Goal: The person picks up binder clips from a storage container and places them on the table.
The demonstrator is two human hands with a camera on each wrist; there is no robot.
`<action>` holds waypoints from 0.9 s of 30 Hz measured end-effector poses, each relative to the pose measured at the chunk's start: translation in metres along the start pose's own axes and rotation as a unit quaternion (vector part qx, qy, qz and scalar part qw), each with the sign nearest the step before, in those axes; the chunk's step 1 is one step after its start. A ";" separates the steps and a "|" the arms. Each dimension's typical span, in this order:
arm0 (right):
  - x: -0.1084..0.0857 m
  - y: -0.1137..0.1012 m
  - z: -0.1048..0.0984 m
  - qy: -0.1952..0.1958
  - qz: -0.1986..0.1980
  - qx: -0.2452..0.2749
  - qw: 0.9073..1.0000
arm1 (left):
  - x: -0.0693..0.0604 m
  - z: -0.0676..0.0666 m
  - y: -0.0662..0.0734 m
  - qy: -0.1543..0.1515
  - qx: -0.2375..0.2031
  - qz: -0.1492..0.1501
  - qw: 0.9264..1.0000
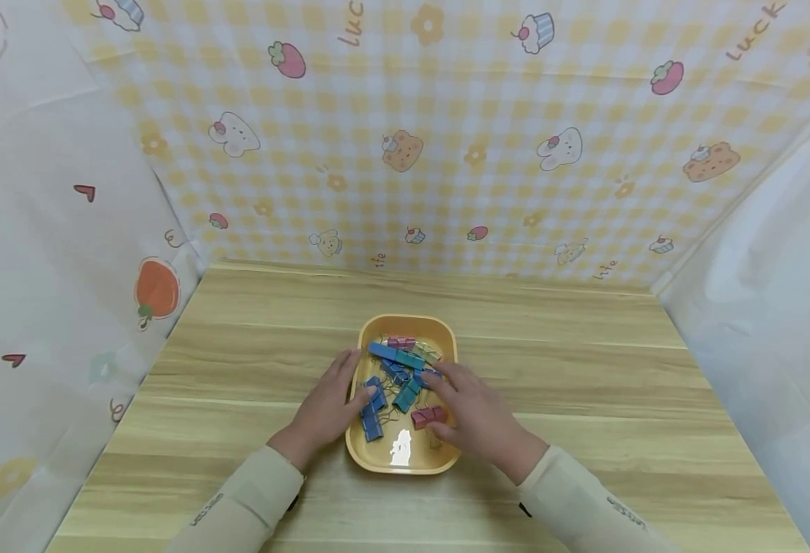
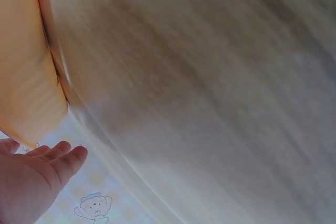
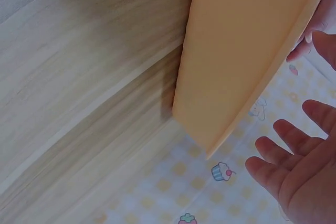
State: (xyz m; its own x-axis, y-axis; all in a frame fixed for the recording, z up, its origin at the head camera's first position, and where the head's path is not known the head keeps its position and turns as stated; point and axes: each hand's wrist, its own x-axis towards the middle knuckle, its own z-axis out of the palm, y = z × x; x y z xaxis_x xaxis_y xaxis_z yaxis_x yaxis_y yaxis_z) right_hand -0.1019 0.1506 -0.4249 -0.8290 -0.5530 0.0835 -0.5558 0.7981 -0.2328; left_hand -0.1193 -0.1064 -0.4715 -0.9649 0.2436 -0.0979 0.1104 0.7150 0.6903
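A yellow-orange tray (image 1: 377, 458) on the table holds several binder clips: blue ones (image 1: 373, 427), teal ones (image 1: 407, 395), a pinkish-red one (image 1: 428, 417), another pink one (image 1: 401, 342) and a yellowish one (image 1: 427, 352). At the tray's left side is my left hand (image 1: 325, 407), its thumb over the rim near a blue clip and its other fingers extended along the outside. My right hand (image 1: 481, 415) reaches over the right rim, fingers spread above the clips. In the right wrist view its fingers (image 3: 283, 150) look loosely extended, apart from the tray wall (image 3: 236, 51). Contact with any clip cannot be told.
The tray stands on a light wood-grain table (image 1: 550, 346). Behind it hangs a yellow checked cloth (image 1: 474, 107) with cartoon prints. White sheets (image 1: 52, 269) close off the left and right sides.
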 end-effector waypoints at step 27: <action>0.010 -0.007 0.016 -0.061 -0.033 0.000 0.998 | 0.000 0.001 -0.001 0.004 -0.001 0.003 1.000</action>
State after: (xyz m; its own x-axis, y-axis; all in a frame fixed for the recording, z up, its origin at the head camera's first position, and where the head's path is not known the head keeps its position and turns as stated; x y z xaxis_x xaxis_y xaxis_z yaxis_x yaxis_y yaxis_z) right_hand -0.1050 0.1359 -0.4385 -0.7772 -0.6290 -0.0193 -0.6086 0.7590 -0.2314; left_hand -0.1188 -0.1064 -0.4731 -0.9660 0.2425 -0.0893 0.1150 0.7129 0.6917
